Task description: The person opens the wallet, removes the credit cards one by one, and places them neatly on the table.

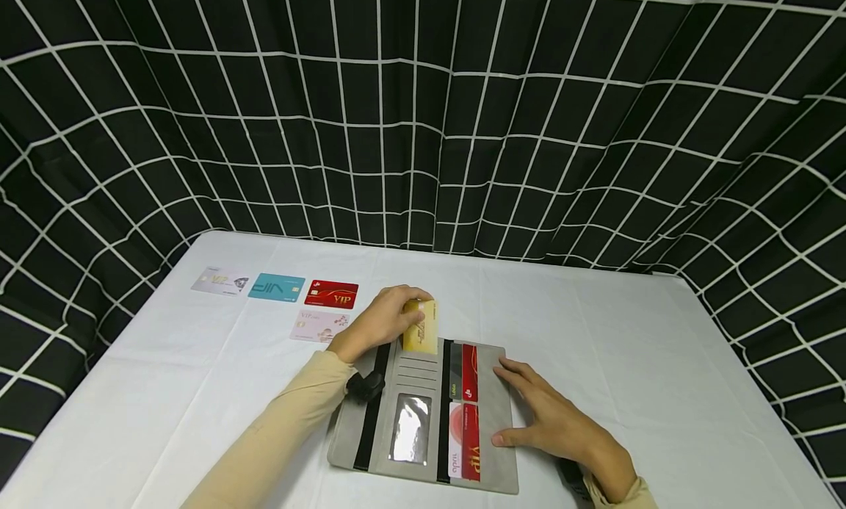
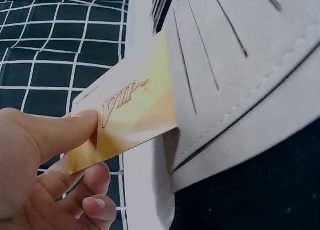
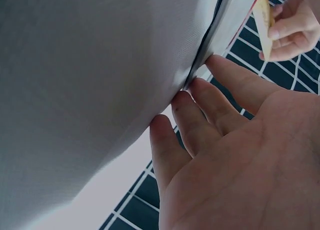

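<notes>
Your left hand (image 1: 386,316) pinches the gold VIP card (image 1: 426,336) by its far end; its long axis runs along the gray wallet (image 1: 496,457), near end meeting the column of card slots (image 1: 417,372). Insertion depth is hidden. Your right hand (image 1: 558,417), fingers spread, touches the wallet's right edge.

So it's a white-covered table (image 1: 621,333), light creases running through the covering. Far left there's a row of three cards lying flat: a silver VIP card (image 1: 220,281), then a teal card (image 1: 276,288), then a red VIP card (image 1: 331,294) on the right end. A pink VIP card (image 1: 319,325) is just on the near side of the red one. Nearer and right of those, a grey wallet (image 1: 408,380) sits spread open.
</notes>
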Action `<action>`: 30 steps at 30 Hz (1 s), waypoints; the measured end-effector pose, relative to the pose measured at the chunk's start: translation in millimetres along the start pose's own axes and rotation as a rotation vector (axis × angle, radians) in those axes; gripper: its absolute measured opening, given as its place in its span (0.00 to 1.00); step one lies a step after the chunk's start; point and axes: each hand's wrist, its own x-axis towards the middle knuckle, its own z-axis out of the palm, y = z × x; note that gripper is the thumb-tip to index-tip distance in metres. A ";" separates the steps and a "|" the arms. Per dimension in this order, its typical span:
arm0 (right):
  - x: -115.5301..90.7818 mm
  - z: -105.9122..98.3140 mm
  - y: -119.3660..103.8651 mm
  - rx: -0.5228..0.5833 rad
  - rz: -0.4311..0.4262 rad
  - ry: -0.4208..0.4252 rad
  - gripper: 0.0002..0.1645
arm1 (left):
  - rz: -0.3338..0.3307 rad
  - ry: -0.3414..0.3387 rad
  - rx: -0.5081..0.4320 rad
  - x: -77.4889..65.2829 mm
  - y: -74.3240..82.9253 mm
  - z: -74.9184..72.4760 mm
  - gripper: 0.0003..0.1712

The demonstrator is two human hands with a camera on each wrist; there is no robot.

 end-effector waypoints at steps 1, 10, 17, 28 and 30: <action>0.0 0.1 0.1 0.001 0.000 0.001 0.61 | -0.003 0.001 -0.009 -0.3 0.7 -0.8 0.17; 0.8 -0.8 0.7 0.014 -0.001 -0.003 0.61 | -0.005 0.067 -0.099 -6.5 4.0 -5.1 0.12; 1.5 -1.3 1.4 -0.001 -0.002 0.001 0.61 | 0.021 0.118 -0.162 -13.5 1.4 -3.0 0.13; 1.5 0.1 1.4 0.008 0.010 -0.004 0.61 | 0.041 0.110 -0.138 -28.6 -6.4 -6.0 0.21; 1.2 0.3 1.3 0.006 0.009 -0.004 0.61 | 0.041 0.108 -0.116 -31.8 -8.0 -7.6 0.21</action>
